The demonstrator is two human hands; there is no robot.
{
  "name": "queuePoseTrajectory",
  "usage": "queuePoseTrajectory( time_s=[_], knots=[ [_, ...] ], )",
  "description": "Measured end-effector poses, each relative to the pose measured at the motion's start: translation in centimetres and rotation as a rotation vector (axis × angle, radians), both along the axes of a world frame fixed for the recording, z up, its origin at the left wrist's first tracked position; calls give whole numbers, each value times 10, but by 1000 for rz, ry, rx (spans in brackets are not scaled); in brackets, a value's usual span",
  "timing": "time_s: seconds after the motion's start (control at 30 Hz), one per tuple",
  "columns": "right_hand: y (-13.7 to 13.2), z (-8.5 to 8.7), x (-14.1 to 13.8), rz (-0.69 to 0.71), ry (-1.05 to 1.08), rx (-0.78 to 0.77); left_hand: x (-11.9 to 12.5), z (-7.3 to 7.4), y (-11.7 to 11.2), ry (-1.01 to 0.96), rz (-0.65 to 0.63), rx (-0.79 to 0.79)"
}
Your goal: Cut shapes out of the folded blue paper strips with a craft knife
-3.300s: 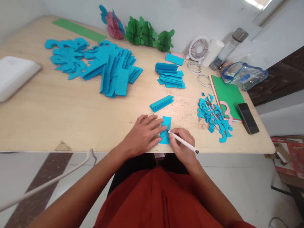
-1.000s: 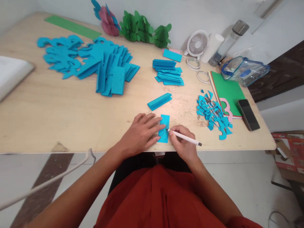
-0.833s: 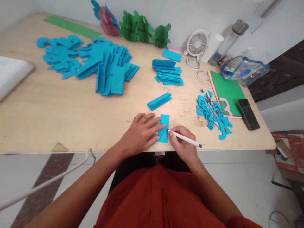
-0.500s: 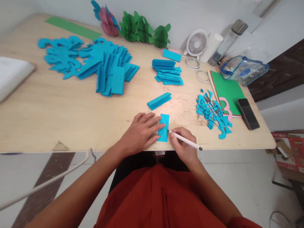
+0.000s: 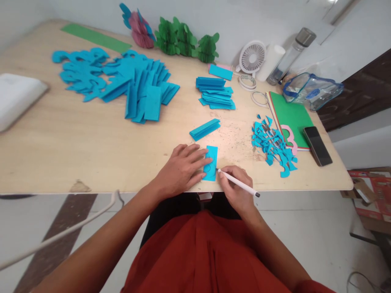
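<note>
A small blue piece of paper (image 5: 213, 153) lies upright before me near the table's front edge, with a curved pen line drawn on it. My left hand (image 5: 185, 169) rests flat, fingers spread, its fingertips on the paper's left side. In my right hand (image 5: 236, 185) is a white pen (image 5: 240, 183) with a dark end cap, its tip at the paper's right edge. Just beyond lies a folded blue paper strip (image 5: 205, 129). Farther back is a stack of folded blue paper (image 5: 216, 93).
Blue paper scraps (image 5: 271, 142) lie right, beside a green sheet (image 5: 293, 118), a pink paper shape (image 5: 289, 138) and a phone (image 5: 317, 145). Cut and folded blue pieces (image 5: 143, 85) pile up left. A fan (image 5: 252, 58) and tape roll (image 5: 247, 81) stand at the back.
The pen tip and right hand have shifted very slightly down along the paper's right edge. The left hand stays on the paper, and the view has tilted a little.
</note>
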State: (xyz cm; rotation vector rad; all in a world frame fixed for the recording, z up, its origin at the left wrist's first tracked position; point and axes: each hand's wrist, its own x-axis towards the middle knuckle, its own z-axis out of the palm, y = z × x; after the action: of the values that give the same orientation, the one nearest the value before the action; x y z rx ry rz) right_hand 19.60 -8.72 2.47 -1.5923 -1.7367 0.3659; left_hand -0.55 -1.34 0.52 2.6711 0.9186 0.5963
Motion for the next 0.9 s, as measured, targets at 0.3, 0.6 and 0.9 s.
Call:
queuePoseTrajectory(
  time_s=[0.3, 0.6, 0.9],
  knots=[
    [-4, -1, -1, 6, -5, 34, 0, -1, 0, -6, -7, -2],
    [-7, 0, -1, 2, -11, 44, -1, -2, 0, 4, -7, 11],
    [-10, 0, -2, -20, 0, 8, 0, -1, 1, 7, -12, 23]
  ],
)
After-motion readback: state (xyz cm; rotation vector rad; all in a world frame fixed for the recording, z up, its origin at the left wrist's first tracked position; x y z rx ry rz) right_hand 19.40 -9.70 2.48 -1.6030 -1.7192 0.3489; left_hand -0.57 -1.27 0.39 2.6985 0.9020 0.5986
